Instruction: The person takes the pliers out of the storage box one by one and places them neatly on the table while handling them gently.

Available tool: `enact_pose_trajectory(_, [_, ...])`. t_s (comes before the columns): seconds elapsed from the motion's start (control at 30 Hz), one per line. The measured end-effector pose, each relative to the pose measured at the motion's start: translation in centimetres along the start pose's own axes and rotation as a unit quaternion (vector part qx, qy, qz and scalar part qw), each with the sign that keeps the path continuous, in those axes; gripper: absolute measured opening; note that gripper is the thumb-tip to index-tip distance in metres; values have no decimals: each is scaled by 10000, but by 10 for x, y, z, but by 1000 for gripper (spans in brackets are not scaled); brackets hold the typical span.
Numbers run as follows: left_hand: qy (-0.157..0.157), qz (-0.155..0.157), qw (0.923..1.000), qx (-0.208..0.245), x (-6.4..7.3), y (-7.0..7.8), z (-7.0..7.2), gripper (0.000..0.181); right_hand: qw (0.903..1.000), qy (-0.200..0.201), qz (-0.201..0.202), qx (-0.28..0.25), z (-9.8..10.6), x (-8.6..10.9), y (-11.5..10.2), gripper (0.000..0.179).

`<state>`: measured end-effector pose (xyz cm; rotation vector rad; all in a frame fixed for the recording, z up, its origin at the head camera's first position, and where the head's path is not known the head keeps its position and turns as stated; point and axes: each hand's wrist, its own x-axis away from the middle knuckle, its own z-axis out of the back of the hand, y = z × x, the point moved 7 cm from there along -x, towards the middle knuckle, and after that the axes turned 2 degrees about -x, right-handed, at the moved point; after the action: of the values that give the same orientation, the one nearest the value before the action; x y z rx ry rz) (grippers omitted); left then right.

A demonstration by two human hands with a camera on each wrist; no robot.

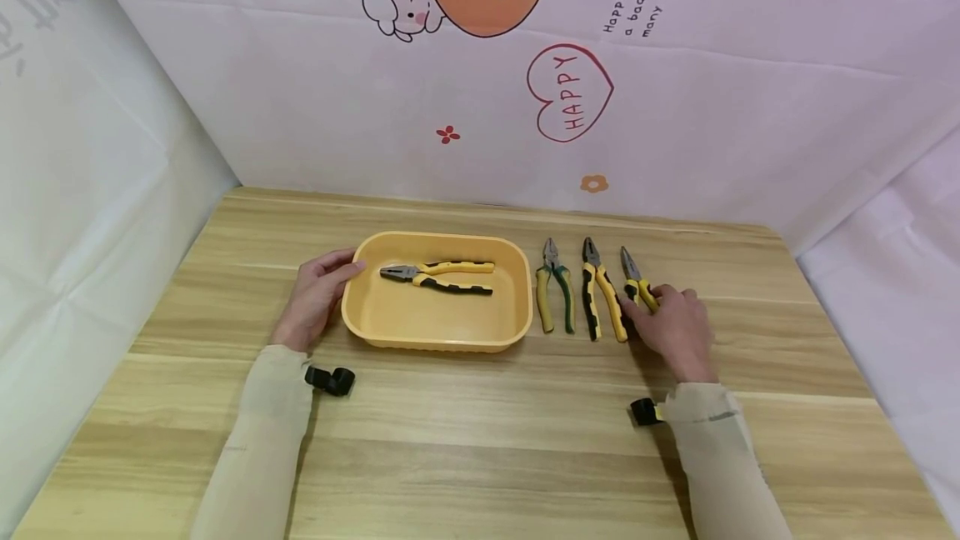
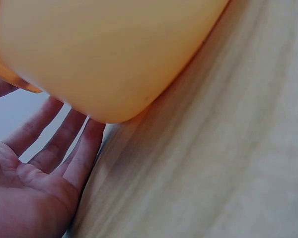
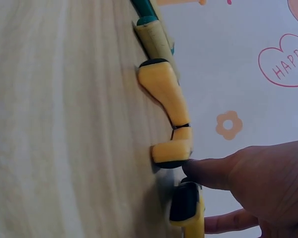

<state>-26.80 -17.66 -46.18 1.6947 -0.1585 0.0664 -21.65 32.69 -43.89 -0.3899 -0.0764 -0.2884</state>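
Note:
A yellow plastic tray (image 1: 431,343) stands on the table with yellow-and-black combination pliers (image 1: 454,267) lying inside it. My left hand (image 1: 315,294) holds the tray's left end, thumb over the rim and fingers against the outer wall (image 2: 114,64). To the right of the tray, three pliers lie in a row, jaws pointing away: green-handled ones (image 1: 544,302), yellow-and-black combination pliers (image 1: 589,298) and yellow-and-black long-nose pliers (image 1: 631,266). My right hand (image 1: 677,330) grips the long-nose pliers by the handles, its thumb beside one handle (image 3: 185,202). The handle ends are partly hidden under the hand.
The wooden table (image 1: 480,440) ends at a white printed cloth (image 1: 315,107) behind the tray and pliers. More white cloth hangs at the left and right sides. A small black device (image 1: 330,381) sits at my left wrist, another black device (image 1: 645,412) at my right.

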Motion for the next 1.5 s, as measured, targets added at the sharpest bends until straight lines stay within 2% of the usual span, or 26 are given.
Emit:
enact_pose_trajectory(0.27, [24,-24,10000,49,0,1,0,53,9997,143,123,-158,11,5,-6,73])
enact_pose_trajectory(0.67, [-3,-14,10000,7,1,1,0,52,9959,560,685,-211,22,13,-19,62])
enact_pose_trajectory(1.13, [37,42,10000,-2,0,2,0,53,9913,501,1071,-579,31,22,-41,58])
enact_pose_trajectory(1.5, [86,69,9999,-46,1,2,0,53,9814,382,1696,-815,34,38,-71,53])
